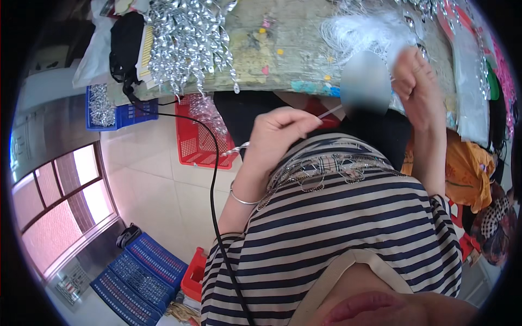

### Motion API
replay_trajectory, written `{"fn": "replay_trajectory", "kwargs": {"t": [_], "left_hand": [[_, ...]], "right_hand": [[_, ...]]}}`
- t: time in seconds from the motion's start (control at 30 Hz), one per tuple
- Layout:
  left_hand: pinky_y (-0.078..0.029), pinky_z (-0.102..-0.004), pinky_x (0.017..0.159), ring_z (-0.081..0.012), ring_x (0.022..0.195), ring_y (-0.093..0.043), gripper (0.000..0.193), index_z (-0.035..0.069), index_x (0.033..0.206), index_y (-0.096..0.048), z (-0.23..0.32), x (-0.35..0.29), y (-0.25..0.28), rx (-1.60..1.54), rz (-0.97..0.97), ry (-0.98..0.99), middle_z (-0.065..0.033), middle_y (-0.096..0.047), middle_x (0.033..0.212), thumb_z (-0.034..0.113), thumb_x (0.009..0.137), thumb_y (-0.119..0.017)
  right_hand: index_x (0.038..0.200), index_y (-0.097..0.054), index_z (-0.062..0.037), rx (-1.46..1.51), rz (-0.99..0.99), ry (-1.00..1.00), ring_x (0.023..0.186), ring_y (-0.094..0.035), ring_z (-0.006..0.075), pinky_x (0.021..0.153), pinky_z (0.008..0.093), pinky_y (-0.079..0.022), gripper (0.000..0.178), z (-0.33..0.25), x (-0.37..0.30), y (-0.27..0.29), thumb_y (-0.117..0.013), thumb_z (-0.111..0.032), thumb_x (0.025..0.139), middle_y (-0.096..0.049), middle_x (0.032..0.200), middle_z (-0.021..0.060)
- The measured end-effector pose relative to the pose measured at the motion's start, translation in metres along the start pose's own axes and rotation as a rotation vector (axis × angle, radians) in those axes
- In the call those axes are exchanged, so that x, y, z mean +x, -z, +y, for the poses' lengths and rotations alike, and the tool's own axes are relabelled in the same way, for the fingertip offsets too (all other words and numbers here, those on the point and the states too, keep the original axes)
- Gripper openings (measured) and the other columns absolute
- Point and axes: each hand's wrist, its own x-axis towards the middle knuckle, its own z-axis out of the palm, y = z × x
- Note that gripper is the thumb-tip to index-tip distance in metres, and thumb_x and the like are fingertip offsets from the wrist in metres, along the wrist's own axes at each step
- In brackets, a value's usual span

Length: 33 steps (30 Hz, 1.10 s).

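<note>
Near my waist, my left hand (285, 130) pinches a thin pale strip (330, 112) between thumb and fingers. The strip runs up to the right and passes behind a smeared oval patch, so its far end is hidden. A short silver twisted strand (237, 148) shows beside my left wrist. Over the table's near right edge, my right hand (416, 81) is raised with its fingers curled closed; what they hold, if anything, I cannot make out. Just beyond it, a loose tangle of fine white threads (370, 30) lies on the table (293, 60).
Silver twisted garlands (187, 46) overhang the table's left end beside a black bag (125, 46). A black cable (213, 179) crosses my left side. Below are a red basket (198, 146) and a blue crate (128, 117). Clear plastic (472, 92) hangs at the right.
</note>
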Motion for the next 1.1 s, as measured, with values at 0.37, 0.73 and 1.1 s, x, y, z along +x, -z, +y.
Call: {"fn": "replay_trajectory", "kwargs": {"t": [0.37, 0.73, 1.1], "left_hand": [[-0.049, -0.0207, 0.077, -0.0056, 0.085, -0.059, 0.035, 0.001, 0.119, -0.060, -0.035, -0.025, 0.023, 0.178, -0.124, 0.127, -0.0024, -0.066, 0.100, 0.004, 0.084, -0.064], [-0.042, -0.0186, 0.063, -0.0046, 0.072, -0.051, 0.034, 0.002, 0.123, -0.057, 0.004, 0.000, 0.054, 0.214, 0.347, -0.074, -0.0024, -0.065, 0.094, 0.005, 0.089, -0.057], [-0.045, -0.0408, 0.077, -0.0354, 0.086, -0.059, 0.040, -0.002, 0.125, -0.050, 0.083, 0.111, 0.143, 1.241, 0.880, -0.727, -0.0217, -0.061, 0.097, 0.002, 0.085, -0.048]], "right_hand": [[0.094, -0.051, -0.0057, -0.007, 0.083, 0.044, 0.054, -0.031, 0.0028, 0.046, 0.0177, -0.026, 0.017, -0.012, 0.005, 0.005, -0.048, -0.022, 0.098, -0.037, 0.062, -0.0059], [0.108, -0.056, -0.0028, -0.158, 0.074, -0.088, 0.071, -0.053, 0.0072, 0.065, 0.0208, -0.044, 0.025, 0.003, 0.011, 0.008, -0.050, -0.024, 0.096, -0.059, 0.082, 0.0011], [0.110, -0.059, -0.0039, -0.485, -0.026, -0.186, 0.081, -0.055, 0.0065, 0.076, 0.0219, -0.046, 0.022, 0.010, 0.009, 0.006, -0.054, -0.019, 0.094, -0.063, 0.096, 0.0019]]}}
